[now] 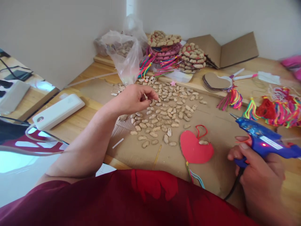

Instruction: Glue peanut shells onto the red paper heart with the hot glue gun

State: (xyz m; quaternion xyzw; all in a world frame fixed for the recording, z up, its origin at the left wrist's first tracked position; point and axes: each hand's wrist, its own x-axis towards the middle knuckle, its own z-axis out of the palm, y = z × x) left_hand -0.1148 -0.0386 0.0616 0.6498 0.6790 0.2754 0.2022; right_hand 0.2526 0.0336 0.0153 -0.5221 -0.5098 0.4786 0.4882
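Observation:
In my right hand (261,175) is a blue hot glue gun (265,138) with a small red light lit, its metal nozzle pointing left. Below and left of that nozzle lies a red heart (195,152) with a red cord loop at its top and colored strings at its lower tip. One peanut (203,142) rests on the heart's upper right part. My left hand (138,99) hovers over a spread of loose peanuts (164,116), its fingers loosely curved and the thumb apart from them. I see nothing held there.
Behind the peanuts stand a plastic bag (127,56), stacked peanut-covered pieces (164,39) and a folded cardboard sheet (237,51). Cardboard hearts (217,81) and colorful tassels (279,108) lie at the right. A white power strip (58,111) sits at the left, its cable trailing off the edge.

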